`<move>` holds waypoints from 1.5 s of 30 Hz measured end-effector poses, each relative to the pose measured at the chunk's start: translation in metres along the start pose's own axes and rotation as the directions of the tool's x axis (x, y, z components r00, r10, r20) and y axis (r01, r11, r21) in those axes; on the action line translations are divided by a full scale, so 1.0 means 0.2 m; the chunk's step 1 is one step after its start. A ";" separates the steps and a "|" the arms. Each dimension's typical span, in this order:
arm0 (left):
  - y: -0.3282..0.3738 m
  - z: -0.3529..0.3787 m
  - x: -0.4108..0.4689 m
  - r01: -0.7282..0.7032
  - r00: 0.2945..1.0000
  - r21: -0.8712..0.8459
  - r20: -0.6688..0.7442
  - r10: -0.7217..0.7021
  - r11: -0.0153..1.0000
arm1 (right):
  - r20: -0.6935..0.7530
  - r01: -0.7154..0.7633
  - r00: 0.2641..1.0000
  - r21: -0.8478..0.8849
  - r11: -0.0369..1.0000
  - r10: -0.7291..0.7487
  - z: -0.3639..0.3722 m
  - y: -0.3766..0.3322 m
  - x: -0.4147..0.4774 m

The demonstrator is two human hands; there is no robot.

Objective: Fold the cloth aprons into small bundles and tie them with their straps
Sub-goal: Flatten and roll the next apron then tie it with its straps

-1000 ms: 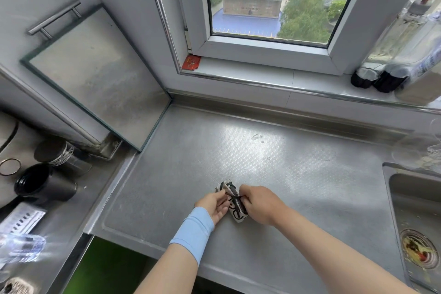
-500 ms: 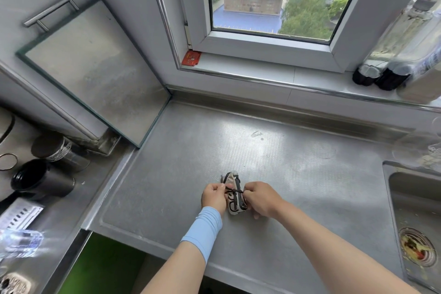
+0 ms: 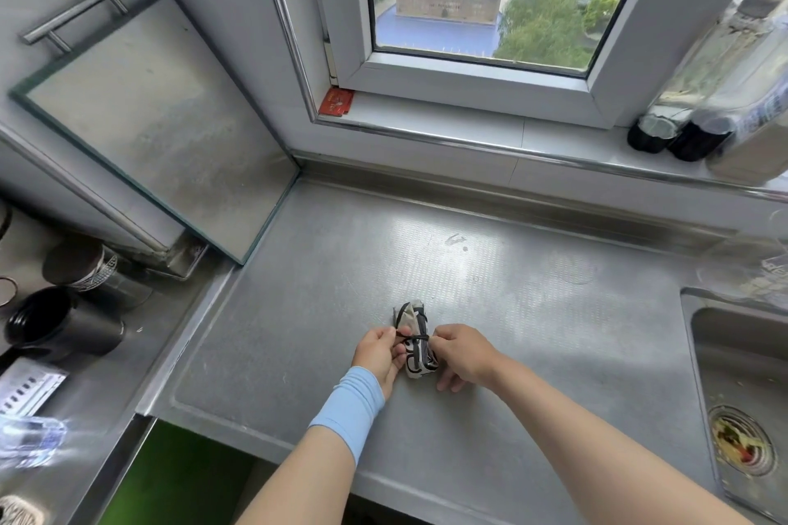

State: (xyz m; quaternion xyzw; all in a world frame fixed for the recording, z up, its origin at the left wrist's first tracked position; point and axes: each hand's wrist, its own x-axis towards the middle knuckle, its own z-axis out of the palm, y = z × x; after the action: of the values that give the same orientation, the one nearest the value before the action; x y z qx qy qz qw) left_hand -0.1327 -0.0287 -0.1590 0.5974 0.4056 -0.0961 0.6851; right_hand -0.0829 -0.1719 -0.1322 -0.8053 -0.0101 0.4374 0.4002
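Note:
A small folded apron bundle (image 3: 414,320), cream cloth with black markings, lies on the steel counter (image 3: 511,311) near its front edge. A thin black strap (image 3: 412,338) runs across the bundle's middle. My left hand (image 3: 380,354), with a light blue wrist sleeve, pinches the strap's left end. My right hand (image 3: 459,356) pinches the strap's right end beside the bundle, with its lower fingers touching the counter. The strap is drawn taut between both hands.
A sink (image 3: 742,388) with a food-filled drain lies at the right. Dark cups (image 3: 64,324) and a tin stand on the lower surface at left. A glass board (image 3: 149,119) leans against the left wall. Bottles (image 3: 682,132) stand on the windowsill.
Both hands have drawn slightly apart, pulling the strap tight across the bundle. The bundle has stayed at the same spot on the counter.

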 end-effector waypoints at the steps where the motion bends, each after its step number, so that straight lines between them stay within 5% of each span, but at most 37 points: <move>1: -0.01 0.01 0.00 0.016 1.000 -0.032 -0.004 -0.017 0.999 | -0.001 -0.013 1.000 0.028 1.000 0.013 0.01 0.00 0.00; 10: 0.04 0.02 0.03 0.185 0.983 -0.283 0.063 -0.174 0.941 | -0.040 -0.087 0.995 0.123 0.989 0.093 0.03 -0.01 0.02; 13: 0.10 -0.01 0.01 0.142 0.986 -0.192 0.113 -0.122 0.971 | -0.058 -0.082 0.995 -0.007 0.997 0.081 -0.01 -0.02 0.02; 19: 0.11 -0.07 0.07 0.049 0.999 0.154 -0.001 -0.049 0.987 | -0.245 -0.046 0.969 -0.182 0.982 0.000 -0.06 -0.13 0.06; 23: 0.12 -0.06 0.03 0.088 0.976 0.249 0.170 -0.133 0.965 | -0.172 -0.043 0.984 0.050 0.998 0.051 -0.05 -0.14 0.09; 28: 0.31 -0.14 -0.09 -0.068 0.961 0.235 0.277 0.000 0.970 | -0.084 -0.010 0.996 0.307 0.952 0.038 -0.09 -0.25 0.03; 30: 0.40 -0.18 -0.11 -0.143 0.951 0.291 0.306 0.050 0.946 | -0.080 0.030 0.997 0.339 0.940 -0.003 -0.13 -0.36 -0.01; 33: 0.56 -0.23 -0.14 -0.148 0.950 0.152 0.297 0.098 0.977 | -0.104 0.121 0.990 0.324 0.938 -0.092 -0.18 -0.55 -0.06; 40: 1.02 -0.42 -0.18 -0.225 0.929 0.149 0.329 0.167 0.963 | -0.301 0.346 0.889 -0.053 0.937 -0.346 -0.26 -1.01 -0.10; 45: 1.35 -0.63 -0.25 -0.251 0.899 0.192 0.411 0.154 0.949 | -0.135 0.566 0.802 -0.136 0.813 -0.581 -0.27 -1.41 -0.20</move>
State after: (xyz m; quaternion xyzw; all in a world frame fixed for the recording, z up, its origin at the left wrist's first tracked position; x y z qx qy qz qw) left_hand -0.0548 0.1380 0.0796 0.6838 0.1815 -0.1892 0.6809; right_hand 0.0243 -0.0299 0.0954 -0.8156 -0.2387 0.2246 0.4768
